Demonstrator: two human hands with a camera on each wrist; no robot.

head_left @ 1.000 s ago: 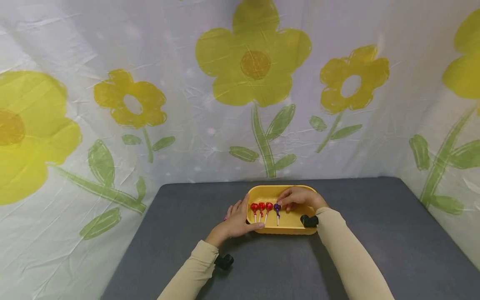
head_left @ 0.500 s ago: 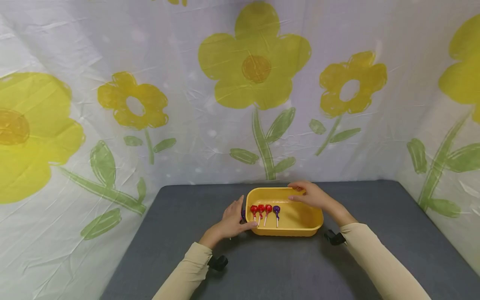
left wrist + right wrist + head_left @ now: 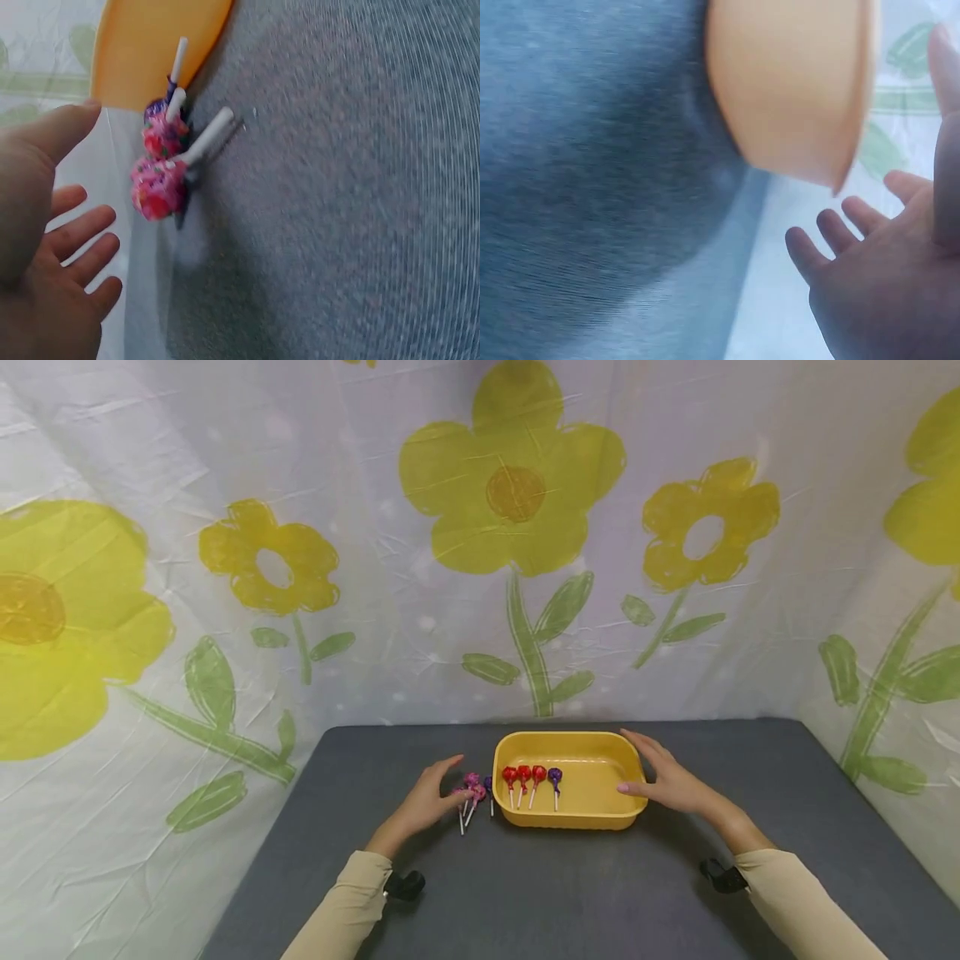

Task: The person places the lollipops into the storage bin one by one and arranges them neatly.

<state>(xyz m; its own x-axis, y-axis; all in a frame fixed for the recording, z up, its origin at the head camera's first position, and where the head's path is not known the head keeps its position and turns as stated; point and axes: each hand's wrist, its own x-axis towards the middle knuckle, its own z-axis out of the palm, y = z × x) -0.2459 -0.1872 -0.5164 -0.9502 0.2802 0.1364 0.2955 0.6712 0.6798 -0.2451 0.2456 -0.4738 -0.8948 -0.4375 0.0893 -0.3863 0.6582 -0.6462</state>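
A yellow plastic tray stands on the dark table. Inside it, 3 red lollipops and one purple lollipop lie in a row, sticks toward me. My left hand is off to the left, fingers spread, its thumb overlapping several pink lollipops on the table. A second purple lollipop lies between these and the tray wall. In the left wrist view, pink candy heads sit beyond the empty fingers. At the tray's right end, my right hand holds nothing, its fingers extended near the rim.
The dark table reaches back to a white curtain printed with yellow flowers. A black wrist camera hangs under the left sleeve, another wrist camera under the right.
My right hand has let go of the purple lollipop in the tray and moved right, past the tray's end. My left hand has drawn left off the rim, uncovering the lollipops beside the tray.
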